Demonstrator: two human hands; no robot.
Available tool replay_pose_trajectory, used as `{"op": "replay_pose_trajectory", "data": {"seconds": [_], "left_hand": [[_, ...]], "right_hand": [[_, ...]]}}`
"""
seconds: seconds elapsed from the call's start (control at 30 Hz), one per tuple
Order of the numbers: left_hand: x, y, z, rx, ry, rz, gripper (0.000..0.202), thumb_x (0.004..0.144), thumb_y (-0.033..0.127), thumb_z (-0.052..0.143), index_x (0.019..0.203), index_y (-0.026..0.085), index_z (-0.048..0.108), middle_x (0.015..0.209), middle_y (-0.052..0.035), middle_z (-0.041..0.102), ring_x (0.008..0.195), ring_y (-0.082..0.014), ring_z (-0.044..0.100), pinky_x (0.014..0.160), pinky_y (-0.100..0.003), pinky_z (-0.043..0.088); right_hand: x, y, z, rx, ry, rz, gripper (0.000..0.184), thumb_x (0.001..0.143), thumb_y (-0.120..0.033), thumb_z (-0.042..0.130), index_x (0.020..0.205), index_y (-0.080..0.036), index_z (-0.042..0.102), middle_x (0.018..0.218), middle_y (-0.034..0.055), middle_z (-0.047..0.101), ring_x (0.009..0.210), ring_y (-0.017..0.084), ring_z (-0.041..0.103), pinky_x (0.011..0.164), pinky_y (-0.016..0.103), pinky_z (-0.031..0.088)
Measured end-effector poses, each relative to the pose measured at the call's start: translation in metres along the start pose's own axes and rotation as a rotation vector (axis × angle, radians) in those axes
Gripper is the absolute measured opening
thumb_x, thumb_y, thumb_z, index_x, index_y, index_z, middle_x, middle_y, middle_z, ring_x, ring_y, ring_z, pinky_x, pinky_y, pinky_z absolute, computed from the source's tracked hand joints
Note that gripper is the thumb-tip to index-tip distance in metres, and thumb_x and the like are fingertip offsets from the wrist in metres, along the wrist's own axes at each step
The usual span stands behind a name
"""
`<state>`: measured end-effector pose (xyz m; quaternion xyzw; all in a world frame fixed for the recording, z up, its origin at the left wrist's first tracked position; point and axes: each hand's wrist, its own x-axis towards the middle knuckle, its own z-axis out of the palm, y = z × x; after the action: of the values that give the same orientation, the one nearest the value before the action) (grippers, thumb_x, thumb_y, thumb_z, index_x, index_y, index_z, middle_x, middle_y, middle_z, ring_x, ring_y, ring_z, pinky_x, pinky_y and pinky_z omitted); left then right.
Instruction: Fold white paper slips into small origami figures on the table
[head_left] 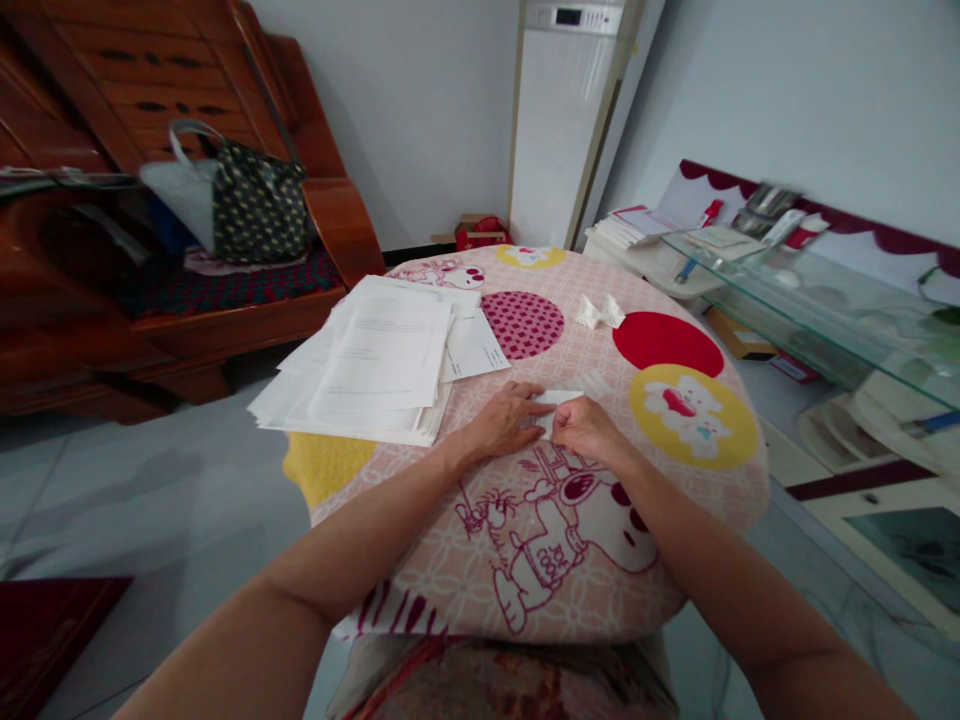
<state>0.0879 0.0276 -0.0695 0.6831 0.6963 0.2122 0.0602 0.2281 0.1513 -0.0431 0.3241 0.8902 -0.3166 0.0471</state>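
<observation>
A small white piece of paper (559, 397) lies on the patterned cloth between my two hands. My left hand (508, 420) rests over its left side, fingers stretched out and lying on it. On its right side, my right hand (586, 428) is closed, with curled fingers pressed together at the paper; the fingertips are partly hidden. Two small folded white paper pieces (600, 312) stand farther back on the cloth. To the left of my left hand is a stack of white sheets (382, 350), some with printed lines.
The round table's pink cloth (465, 540) carries cartoon figures and coloured circles. A glass-topped stand (810, 300) with papers and small items is at the right. At the left, a wooden bench (247, 310) holds a dark patterned bag (259, 205). A tall white cabinet-like unit (562, 120) stands behind.
</observation>
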Motion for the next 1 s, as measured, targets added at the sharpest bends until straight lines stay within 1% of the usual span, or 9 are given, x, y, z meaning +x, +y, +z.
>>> {"op": "replay_pose_trajectory", "data": {"seconds": [0.2, 0.37, 0.43, 0.5, 0.57, 0.67, 0.77, 0.9, 1.0], "left_hand": [[0.000, -0.001, 0.001, -0.021, -0.006, -0.009, 0.044, 0.091, 0.028, 0.064, 0.134, 0.020, 0.066, 0.144, -0.0140, 0.057, 0.131, -0.0285, 0.053, 0.110, -0.046, 0.043], [0.001, -0.004, 0.004, -0.029, 0.001, -0.003, 0.044, 0.090, 0.028, 0.064, 0.134, 0.021, 0.066, 0.144, -0.0134, 0.057, 0.130, -0.0277, 0.055, 0.110, -0.046, 0.043], [0.001, -0.005, 0.004, -0.027, 0.002, -0.009, 0.045, 0.090, 0.028, 0.065, 0.134, 0.021, 0.066, 0.143, -0.0132, 0.058, 0.129, -0.0279, 0.055, 0.109, -0.046, 0.044], [0.001, -0.005, 0.004, -0.025, -0.001, -0.011, 0.045, 0.090, 0.027, 0.065, 0.134, 0.021, 0.066, 0.143, -0.0132, 0.058, 0.130, -0.0285, 0.055, 0.109, -0.046, 0.043], [0.001, -0.004, 0.003, -0.023, -0.003, -0.012, 0.044, 0.090, 0.027, 0.064, 0.134, 0.022, 0.066, 0.143, -0.0129, 0.058, 0.130, -0.0287, 0.054, 0.110, -0.047, 0.043], [0.000, -0.002, 0.001, -0.024, -0.001, -0.015, 0.043, 0.090, 0.027, 0.064, 0.133, 0.022, 0.067, 0.143, -0.0129, 0.058, 0.130, -0.0283, 0.054, 0.110, -0.046, 0.043], [0.000, -0.001, 0.000, -0.031, -0.012, -0.022, 0.044, 0.090, 0.027, 0.064, 0.133, 0.021, 0.066, 0.144, -0.0131, 0.057, 0.131, -0.0282, 0.053, 0.111, -0.046, 0.042], [0.000, 0.000, 0.000, -0.044, -0.024, -0.043, 0.045, 0.090, 0.027, 0.064, 0.135, 0.020, 0.066, 0.146, -0.0135, 0.055, 0.131, -0.0283, 0.054, 0.111, -0.045, 0.042], [0.000, 0.000, 0.000, -0.042, -0.022, -0.046, 0.046, 0.089, 0.027, 0.065, 0.135, 0.021, 0.066, 0.146, -0.0132, 0.055, 0.131, -0.0283, 0.053, 0.111, -0.046, 0.042]], "right_hand": [[-0.014, 0.025, -0.018, 0.145, -0.059, 0.132, 0.012, 0.069, -0.009, 0.060, 0.061, -0.018, 0.060, 0.042, -0.0029, 0.055, 0.035, 0.010, 0.047, 0.040, 0.021, 0.031], [-0.020, 0.052, -0.037, 0.229, -0.116, 0.119, 0.014, 0.066, -0.007, 0.058, 0.058, -0.018, 0.057, 0.039, -0.0038, 0.053, 0.033, 0.009, 0.044, 0.038, 0.019, 0.033], [-0.020, 0.050, -0.038, 0.285, -0.104, 0.060, 0.011, 0.068, -0.009, 0.060, 0.060, -0.017, 0.059, 0.042, -0.0036, 0.055, 0.036, 0.009, 0.046, 0.039, 0.018, 0.034], [-0.019, 0.039, -0.032, 0.288, -0.060, 0.030, 0.010, 0.072, -0.014, 0.063, 0.062, -0.017, 0.061, 0.046, -0.0025, 0.057, 0.038, 0.010, 0.048, 0.040, 0.020, 0.036], [-0.016, 0.024, -0.022, 0.237, 0.002, 0.017, 0.013, 0.075, -0.018, 0.065, 0.063, -0.017, 0.061, 0.046, -0.0021, 0.057, 0.039, 0.010, 0.049, 0.042, 0.021, 0.035], [-0.014, 0.009, -0.012, 0.072, 0.062, -0.005, 0.014, 0.071, -0.011, 0.067, 0.059, -0.017, 0.061, 0.046, -0.0017, 0.056, 0.044, 0.011, 0.051, 0.047, 0.022, 0.035], [-0.015, 0.016, -0.019, -0.005, 0.076, -0.010, 0.014, 0.067, -0.007, 0.065, 0.057, -0.016, 0.061, 0.048, -0.0011, 0.058, 0.047, 0.011, 0.053, 0.048, 0.022, 0.034], [-0.017, 0.037, -0.037, 0.001, 0.032, 0.059, 0.016, 0.068, -0.008, 0.061, 0.056, -0.017, 0.057, 0.041, -0.0035, 0.052, 0.040, 0.011, 0.048, 0.043, 0.022, 0.031], [-0.013, 0.035, -0.036, 0.142, 0.037, -0.009, 0.011, 0.071, -0.011, 0.062, 0.062, -0.017, 0.060, 0.046, -0.0027, 0.056, 0.040, 0.010, 0.050, 0.043, 0.021, 0.034]]}}
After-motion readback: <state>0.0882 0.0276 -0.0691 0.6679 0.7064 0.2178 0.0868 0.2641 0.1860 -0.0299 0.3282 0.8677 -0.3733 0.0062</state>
